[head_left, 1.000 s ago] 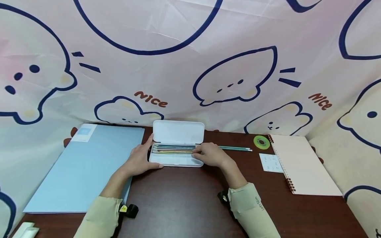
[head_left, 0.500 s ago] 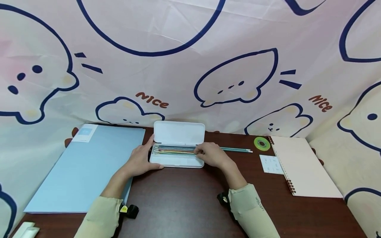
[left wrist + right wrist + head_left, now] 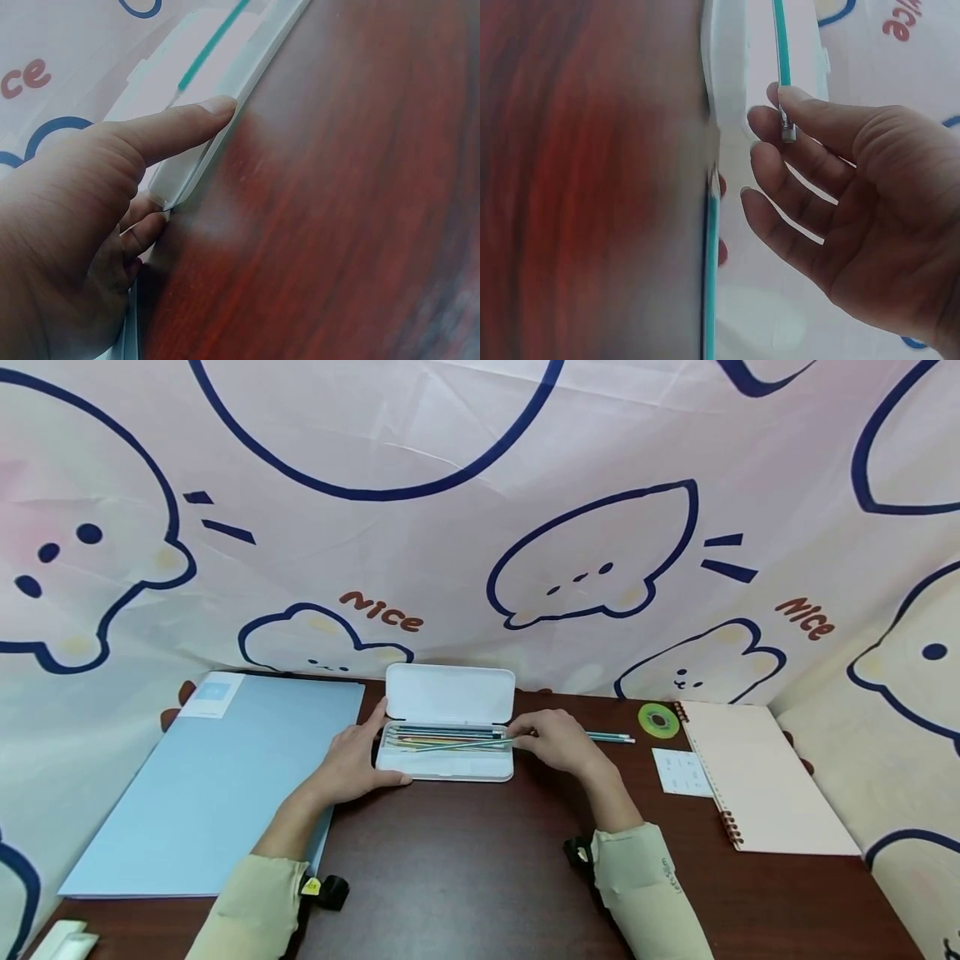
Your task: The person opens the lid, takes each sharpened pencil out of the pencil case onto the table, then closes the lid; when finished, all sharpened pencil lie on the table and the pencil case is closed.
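- The right hand [image 3: 553,740] pinches a green pencil [image 3: 465,746] by its eraser end, grip narrow.
- The pencil slants over the open white case [image 3: 450,767]; tip contact is hard to tell.
- The left hand [image 3: 348,763] holds the case's left end, thumb at the front.
- Other pencils [image 3: 446,732] lie inside.

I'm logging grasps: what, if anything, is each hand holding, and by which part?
The right hand pinches a slim green pencil near its metal-banded end. The left hand rests against the left end of an open white rectangular case.
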`<state>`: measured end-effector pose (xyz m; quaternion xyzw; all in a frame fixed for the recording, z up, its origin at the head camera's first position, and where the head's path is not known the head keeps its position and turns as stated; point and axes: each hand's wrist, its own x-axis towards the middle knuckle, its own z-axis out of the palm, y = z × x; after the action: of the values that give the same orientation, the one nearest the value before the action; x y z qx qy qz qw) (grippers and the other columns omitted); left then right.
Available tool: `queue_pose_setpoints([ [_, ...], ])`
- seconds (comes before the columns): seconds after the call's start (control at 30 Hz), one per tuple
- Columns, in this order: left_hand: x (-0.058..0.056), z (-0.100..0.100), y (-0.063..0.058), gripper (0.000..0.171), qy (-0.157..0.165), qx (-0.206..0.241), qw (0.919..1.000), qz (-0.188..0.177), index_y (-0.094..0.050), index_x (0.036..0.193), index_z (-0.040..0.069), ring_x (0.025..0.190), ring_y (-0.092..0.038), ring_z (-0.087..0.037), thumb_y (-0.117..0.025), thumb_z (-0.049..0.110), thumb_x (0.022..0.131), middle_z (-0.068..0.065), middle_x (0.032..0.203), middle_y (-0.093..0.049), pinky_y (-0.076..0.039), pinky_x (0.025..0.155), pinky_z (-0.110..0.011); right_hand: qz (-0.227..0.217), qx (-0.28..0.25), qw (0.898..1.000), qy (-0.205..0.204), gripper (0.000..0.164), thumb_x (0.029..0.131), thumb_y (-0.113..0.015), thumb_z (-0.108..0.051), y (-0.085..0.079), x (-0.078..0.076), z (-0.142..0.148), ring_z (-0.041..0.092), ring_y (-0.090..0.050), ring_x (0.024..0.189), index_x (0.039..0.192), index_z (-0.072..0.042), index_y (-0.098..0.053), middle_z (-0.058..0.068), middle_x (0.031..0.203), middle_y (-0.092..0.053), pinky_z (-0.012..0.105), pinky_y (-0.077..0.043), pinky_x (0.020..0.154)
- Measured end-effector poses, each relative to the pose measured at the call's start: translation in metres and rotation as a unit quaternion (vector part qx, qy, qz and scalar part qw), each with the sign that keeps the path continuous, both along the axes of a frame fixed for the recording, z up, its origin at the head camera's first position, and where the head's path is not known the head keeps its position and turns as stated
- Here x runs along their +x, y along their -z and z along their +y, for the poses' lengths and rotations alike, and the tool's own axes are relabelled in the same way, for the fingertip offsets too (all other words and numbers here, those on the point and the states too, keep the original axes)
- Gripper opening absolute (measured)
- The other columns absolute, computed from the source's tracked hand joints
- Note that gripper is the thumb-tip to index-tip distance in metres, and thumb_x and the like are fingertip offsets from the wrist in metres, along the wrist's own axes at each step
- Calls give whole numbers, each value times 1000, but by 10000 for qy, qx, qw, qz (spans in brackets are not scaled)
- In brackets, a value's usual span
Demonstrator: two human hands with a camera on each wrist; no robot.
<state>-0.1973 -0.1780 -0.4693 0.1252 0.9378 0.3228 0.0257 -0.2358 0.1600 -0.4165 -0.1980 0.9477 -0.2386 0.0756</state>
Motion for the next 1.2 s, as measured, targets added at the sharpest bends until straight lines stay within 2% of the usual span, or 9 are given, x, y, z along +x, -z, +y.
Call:
queue_pose_setpoints([
  [0.17,-1,-1,-1,129,14,-27,10000,19,-2,164,11,128,-48,-39,-86,50,76,-11,148,-55,-28,110,-65,3,-155,9997,183,10,95,-71,-23,-6,-3,22,15,-57,86,102,-24,-79,-6,103,-76,33,-47,79],
  [0.33,-1,0,0,129,32,-33,10000,47,-2,164,10,128,-49,-39,-87,48,75,-10,148,-56,-28,111,-64,2,-327,9987,392,9,96,-71,-22,-10,-3,49,17,-56,83,100,-22,-79,-5,96,-75,32,-46,75],
  [0.77,0,0,1,129,-3,-27,10000,20,-2,164,11,130,-48,-39,-87,49,75,-10,149,-55,-26,112,-64,-130,-305,9976,614,20,99,-66,-20,3,6,110,22,-67,103,114,-14,-77,5,114,-75,45,-56,88],
  [0.97,0,0,2,129,-2,-40,10000,25,-1,164,11,130,-47,-40,-87,49,75,-12,149,-54,-25,112,-65,11,-236,9968,766,20,98,-67,-20,1,8,128,22,-66,100,113,-12,-78,7,113,-76,40,-55,82],
  [1.2,0,-1,1,129,-3,-5,10000,8,-1,164,11,131,-46,-40,-87,49,75,-12,150,-53,-25,113,-65,-78,-103,9933,1144,18,99,-66,-19,-5,7,143,23,-57,92,110,-12,-78,8,105,-72,34,-49,76],
])
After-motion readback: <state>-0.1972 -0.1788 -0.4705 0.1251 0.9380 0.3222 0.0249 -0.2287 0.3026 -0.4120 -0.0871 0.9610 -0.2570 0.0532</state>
